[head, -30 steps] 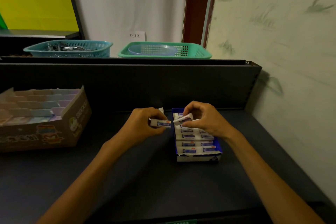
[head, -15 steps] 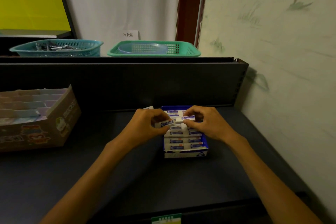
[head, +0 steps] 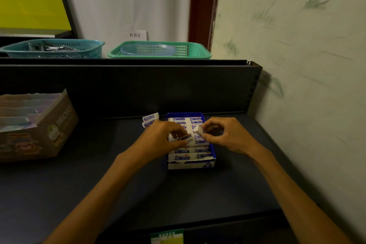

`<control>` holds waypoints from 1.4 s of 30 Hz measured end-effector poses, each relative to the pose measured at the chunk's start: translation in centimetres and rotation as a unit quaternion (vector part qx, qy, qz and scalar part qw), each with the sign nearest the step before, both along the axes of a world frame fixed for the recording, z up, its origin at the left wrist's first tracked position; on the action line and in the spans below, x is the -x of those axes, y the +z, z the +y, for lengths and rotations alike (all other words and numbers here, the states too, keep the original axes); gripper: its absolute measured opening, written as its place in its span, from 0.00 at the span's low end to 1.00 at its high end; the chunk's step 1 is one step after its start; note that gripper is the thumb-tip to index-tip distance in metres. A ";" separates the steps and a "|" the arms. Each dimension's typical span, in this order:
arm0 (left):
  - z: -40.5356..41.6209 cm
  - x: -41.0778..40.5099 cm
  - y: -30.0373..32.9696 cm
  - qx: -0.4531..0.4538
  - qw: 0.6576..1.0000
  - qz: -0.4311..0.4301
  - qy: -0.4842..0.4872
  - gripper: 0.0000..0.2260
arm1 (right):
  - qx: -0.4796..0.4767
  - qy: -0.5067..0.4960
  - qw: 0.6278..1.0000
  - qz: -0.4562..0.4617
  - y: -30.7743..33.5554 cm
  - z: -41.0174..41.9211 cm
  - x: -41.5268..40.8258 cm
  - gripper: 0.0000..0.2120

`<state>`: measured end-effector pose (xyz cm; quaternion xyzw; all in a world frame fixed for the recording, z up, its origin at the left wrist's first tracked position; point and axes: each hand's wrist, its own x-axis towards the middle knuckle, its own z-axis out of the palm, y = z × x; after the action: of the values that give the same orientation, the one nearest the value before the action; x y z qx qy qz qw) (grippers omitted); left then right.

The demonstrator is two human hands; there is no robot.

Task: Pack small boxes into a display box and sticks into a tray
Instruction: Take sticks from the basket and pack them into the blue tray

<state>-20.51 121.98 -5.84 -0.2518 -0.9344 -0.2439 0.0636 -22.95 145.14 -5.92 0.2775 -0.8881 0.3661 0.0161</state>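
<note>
dark shelf (head: 138,184) carries the blue display box (head: 191,161), nearly full. above it, left hand (head: 158,140) and right hand (head: 227,136) each pinch a small box (head: 185,137), probably to seat them; two spares (head: 150,120) lie just left.

Both forearms extended forward, left hand (head: 160,140) and right hand (head: 227,136) close together, fingers curled in a pinching grip.

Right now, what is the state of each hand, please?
Left hand: pinches a small box over the display box.
Right hand: pinches another small box.
</note>
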 end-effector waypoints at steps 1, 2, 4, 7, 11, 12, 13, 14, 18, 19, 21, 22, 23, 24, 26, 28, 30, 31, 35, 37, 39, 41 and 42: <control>0.1 0.0 0.0 0.007 1.000 -0.007 -0.002 0.14 | 0.002 0.004 1.000 -0.006 0.0 0.1 0.0 0.10; 0.3 0.0 0.0 0.016 1.000 -0.011 -0.005 0.13 | 0.000 0.011 1.000 -0.011 0.0 0.2 0.0 0.10; 0.5 0.1 0.1 0.034 0.999 -0.012 -0.009 0.13 | -0.014 0.026 0.999 -0.019 0.1 0.4 0.0 0.10; 0.5 0.2 0.0 0.056 0.998 -0.020 -0.010 0.13 | -0.036 0.037 0.999 -0.015 0.3 0.3 0.3 0.11; 0.3 0.2 -0.1 0.086 0.996 -0.028 -0.005 0.13 | -0.071 0.056 0.996 -0.002 0.3 0.0 0.6 0.13; 0.3 0.2 -0.1 0.093 0.995 -0.032 -0.007 0.13 | -0.082 0.060 0.995 -0.003 0.3 0.0 0.6 0.13; 0.2 0.2 0.0 0.099 0.994 -0.035 -0.007 0.13 | -0.095 0.063 0.993 -0.007 0.3 0.0 0.7 0.13; 0.2 0.1 0.0 0.105 0.994 -0.036 -0.006 0.13 | -0.107 0.068 0.992 -0.012 0.2 0.0 0.8 0.13; 0.1 0.1 0.2 0.120 0.992 -0.031 -0.006 0.14 | -0.154 0.075 0.985 -0.021 0.4 -0.3 0.8 0.14; 0.2 0.1 0.2 0.123 0.992 -0.030 -0.008 0.14 | -0.163 0.075 0.983 -0.022 0.4 -0.4 0.8 0.14; 0.2 0.0 0.2 0.129 0.991 -0.030 -0.012 0.14 | -0.176 0.076 0.981 -0.021 0.3 -0.5 0.8 0.14; 0.2 0.0 0.2 0.130 0.991 -0.032 -0.014 0.14 | -0.182 0.076 0.980 -0.019 0.3 -0.5 0.8 0.14; 0.1 0.0 0.2 0.132 0.991 -0.033 -0.015 0.14 | -0.187 0.077 0.979 -0.017 0.2 -0.5 0.8 0.14; 0.2 -0.1 0.2 0.134 0.990 -0.033 -0.016 0.14 | -0.192 0.078 0.978 -0.016 0.2 -0.5 0.8 0.14; 0.2 -0.2 0.1 0.138 0.990 -0.033 -0.017 0.14 | -0.196 0.080 0.977 -0.014 0.1 -0.6 0.7 0.15; 0.1 -0.3 0.1 0.142 0.989 -0.033 -0.019 0.15 | -0.196 0.081 0.977 -0.011 0.1 -0.6 0.6 0.15; -0.1 -0.4 0.1 0.142 0.989 -0.033 -0.022 0.15 | -0.194 0.082 0.978 -0.008 0.3 -0.4 0.6 0.15; -0.2 -0.4 0.1 0.139 0.989 -0.032 -0.024 0.14 | -0.192 0.082 0.978 -0.008 0.3 -0.3 0.5 0.15; -0.3 -0.5 0.2 0.135 0.990 -0.031 -0.029 0.14 | -0.192 0.083 0.978 -0.018 0.3 -0.2 0.5 0.14; -0.2 -0.5 0.2 0.140 0.989 -0.025 -0.032 0.13 | -0.191 0.083 0.978 -0.021 0.2 -0.3 0.5 0.14; -0.1 -0.5 0.2 0.145 0.988 -0.022 -0.035 0.13 | -0.193 0.083 0.977 -0.021 0.2 -0.3 0.5 0.13; -0.2 -0.5 0.0 0.146 0.988 -0.021 -0.037 0.13 | -0.196 0.082 0.977 -0.020 0.3 -0.4 0.4 0.13; -0.2 -0.5 0.0 0.146 0.988 -0.019 -0.038 0.13 | -0.197 0.081 0.977 -0.019 0.3 -0.4 0.4 0.13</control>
<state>-20.03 121.83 -5.83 -0.2888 -0.9508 -0.1119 -0.0010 -23.39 144.75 -5.65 0.3389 -0.9176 0.1893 -0.0856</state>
